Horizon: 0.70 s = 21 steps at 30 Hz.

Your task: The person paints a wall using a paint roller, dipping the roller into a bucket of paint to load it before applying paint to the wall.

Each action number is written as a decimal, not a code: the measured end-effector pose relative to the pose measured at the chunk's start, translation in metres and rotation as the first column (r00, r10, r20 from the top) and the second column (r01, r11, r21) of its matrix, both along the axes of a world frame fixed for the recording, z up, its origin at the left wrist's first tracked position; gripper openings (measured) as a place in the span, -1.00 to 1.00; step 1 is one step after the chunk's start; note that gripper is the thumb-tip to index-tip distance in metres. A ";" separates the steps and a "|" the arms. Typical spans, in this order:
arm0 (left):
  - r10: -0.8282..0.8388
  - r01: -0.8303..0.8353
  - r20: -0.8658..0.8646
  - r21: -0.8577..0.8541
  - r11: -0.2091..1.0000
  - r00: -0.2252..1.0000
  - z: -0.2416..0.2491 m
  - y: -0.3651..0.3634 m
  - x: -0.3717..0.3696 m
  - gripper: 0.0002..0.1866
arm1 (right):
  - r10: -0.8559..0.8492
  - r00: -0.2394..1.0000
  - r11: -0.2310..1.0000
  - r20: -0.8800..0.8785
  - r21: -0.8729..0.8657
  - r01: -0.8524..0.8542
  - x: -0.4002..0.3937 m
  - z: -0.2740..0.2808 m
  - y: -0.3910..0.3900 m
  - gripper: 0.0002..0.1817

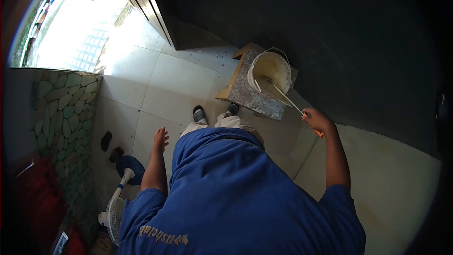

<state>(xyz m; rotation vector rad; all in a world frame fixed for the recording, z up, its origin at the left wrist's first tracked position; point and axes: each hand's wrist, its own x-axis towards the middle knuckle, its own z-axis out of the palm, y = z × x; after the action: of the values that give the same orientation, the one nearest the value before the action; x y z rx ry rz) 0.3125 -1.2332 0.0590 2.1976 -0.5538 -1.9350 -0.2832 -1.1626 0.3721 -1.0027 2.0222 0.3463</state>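
My right hand [318,120] is closed around the orange handle of what looks like a paint roller [291,102]. Its pale rod slants down to the left into a bucket [286,65], where the head rests low inside and is hard to make out. The off-white bucket has a wire handle and yellowish paint stains. It stands on a paint-spattered wooden stool [270,108]. My left hand [161,140] hangs at my side, fingers loosely apart, holding nothing.
A standing fan [114,215] is at the lower left, near dark slippers [106,140] on the tiled floor [165,82]. A stone-clad wall [63,108] borders the left side. An open door [153,12] leads to bright daylight. The wall [358,56] ahead is dark.
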 end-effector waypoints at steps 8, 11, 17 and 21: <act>-0.032 0.033 -0.002 0.033 0.999 0.999 -0.003 0.007 -0.008 -0.47 | 0.017 0.999 1.000 -0.039 -0.019 -0.017 0.028 0.054 0.005 -0.62; -0.049 0.050 -0.016 0.068 0.996 0.999 -0.003 0.013 -0.007 -0.44 | 0.010 0.999 1.000 -0.045 0.005 -0.009 0.033 0.057 0.005 -0.61; -0.039 0.039 -0.002 0.078 0.996 0.999 -0.001 0.015 -0.003 -0.45 | 0.013 0.999 1.000 -0.049 0.005 -0.013 0.018 0.006 0.010 -0.62; -0.024 0.024 0.001 0.040 0.999 1.000 0.003 0.012 0.001 -0.47 | 0.103 0.995 0.982 -0.015 -0.158 -0.105 0.005 -0.018 0.014 -0.63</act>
<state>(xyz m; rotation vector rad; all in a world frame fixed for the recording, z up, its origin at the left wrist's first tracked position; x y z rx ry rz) 0.3139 -1.2210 0.0616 2.2268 -0.5488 -1.9731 -0.2785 -1.1490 0.3538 -1.2099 2.0328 0.2471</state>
